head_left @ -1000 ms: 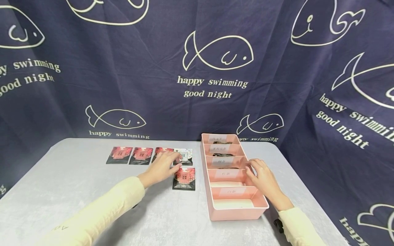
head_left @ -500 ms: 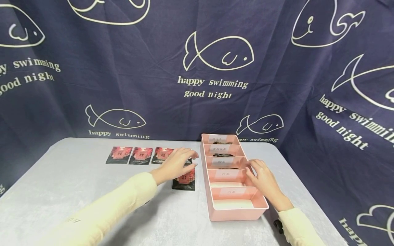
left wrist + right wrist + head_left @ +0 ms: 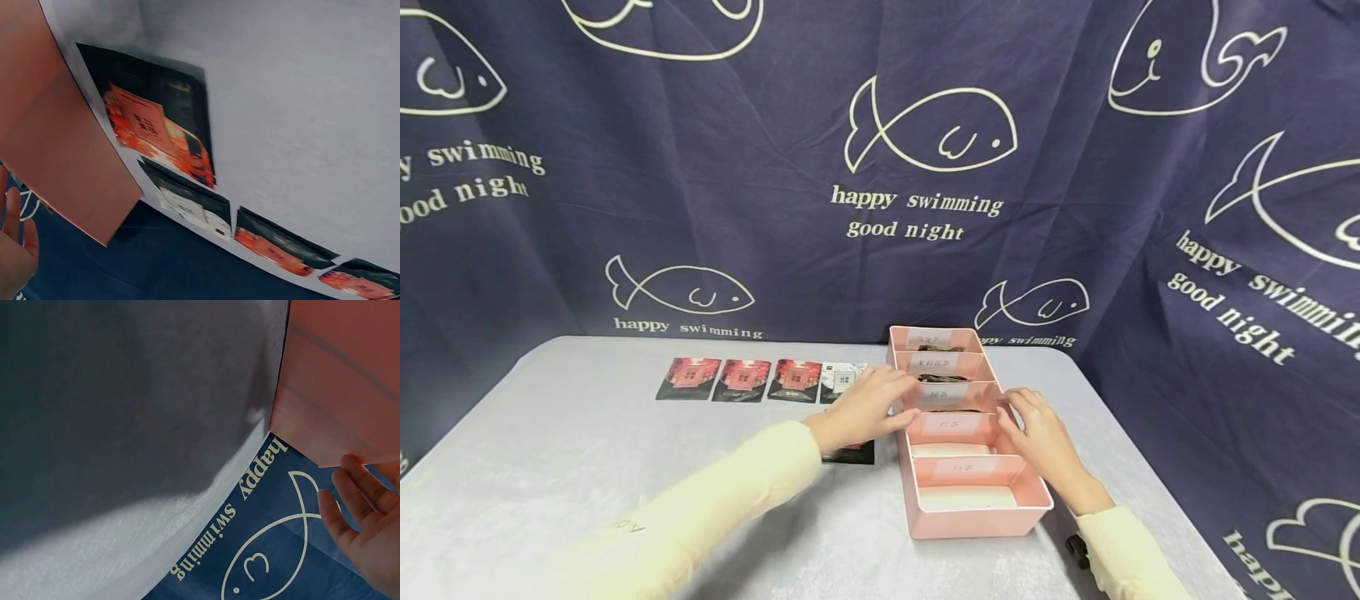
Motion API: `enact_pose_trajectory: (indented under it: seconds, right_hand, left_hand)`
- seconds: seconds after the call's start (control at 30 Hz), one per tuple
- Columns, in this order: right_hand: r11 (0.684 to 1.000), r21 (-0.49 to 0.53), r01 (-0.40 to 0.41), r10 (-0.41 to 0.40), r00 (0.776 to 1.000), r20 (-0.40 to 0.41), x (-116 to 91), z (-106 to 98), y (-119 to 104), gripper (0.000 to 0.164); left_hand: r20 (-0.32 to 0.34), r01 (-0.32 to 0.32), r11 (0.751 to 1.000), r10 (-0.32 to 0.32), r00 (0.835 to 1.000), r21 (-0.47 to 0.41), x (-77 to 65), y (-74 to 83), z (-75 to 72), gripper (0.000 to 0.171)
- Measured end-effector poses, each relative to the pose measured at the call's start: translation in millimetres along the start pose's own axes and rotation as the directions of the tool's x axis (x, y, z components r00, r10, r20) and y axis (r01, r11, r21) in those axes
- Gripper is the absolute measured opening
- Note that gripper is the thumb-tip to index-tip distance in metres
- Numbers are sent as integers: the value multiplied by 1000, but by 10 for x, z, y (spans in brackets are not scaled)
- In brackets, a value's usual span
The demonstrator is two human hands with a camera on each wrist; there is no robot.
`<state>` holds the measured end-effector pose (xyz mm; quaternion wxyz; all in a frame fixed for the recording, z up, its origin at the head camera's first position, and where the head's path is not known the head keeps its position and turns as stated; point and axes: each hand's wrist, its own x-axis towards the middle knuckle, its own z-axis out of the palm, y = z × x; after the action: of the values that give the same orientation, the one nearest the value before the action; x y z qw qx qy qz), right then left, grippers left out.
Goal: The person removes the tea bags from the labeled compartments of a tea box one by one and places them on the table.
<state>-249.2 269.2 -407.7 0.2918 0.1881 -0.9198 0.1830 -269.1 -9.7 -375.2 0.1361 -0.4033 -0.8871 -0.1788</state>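
A pink divided box point(image 3: 970, 523) with paper labels stands on the table. My left hand point(image 3: 867, 407) is over its left rim, fingers loosely bent and reaching above the middle compartments; I see nothing held. On the opposite side, my right hand point(image 3: 1043, 442) rests its fingertips at the right rim. Dark sachets point(image 3: 943, 379) lie in the back compartments. Left of the box, a red-and-black tea sachet point(image 3: 150, 119) lies flat, mostly hidden under my left arm in the head view. Behind it lies a white-and-black sachet point(image 3: 841, 382), partly covered by my left hand.
Three more red-and-black sachets point(image 3: 742, 381) form a row to the left of the white one on the grey tabletop point(image 3: 587, 467). The two front compartments point(image 3: 966, 497) show their pale bottoms. A navy curtain point(image 3: 775, 208) with fish drawings hangs behind the table.
My left hand has moved right, from above the white-and-black sachet to the box's left rim. That sachet still lies in the row. My right hand has stayed at the right rim.
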Motion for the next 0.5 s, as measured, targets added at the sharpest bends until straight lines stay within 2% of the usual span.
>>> enact_pose_trajectory:
  seconds: [0.27, 0.5]
  right_hand:
    - [1000, -1, -2, 2, 1000, 4, 2, -1, 0, 15]
    - [1000, -6, -5, 5, 1000, 3, 1, 2, -5, 15]
  left_hand:
    - [7, -42, 996, 42, 999, 75, 106, 79, 86, 27]
    - [1, -21, 997, 21, 1000, 73, 144, 138, 139, 21]
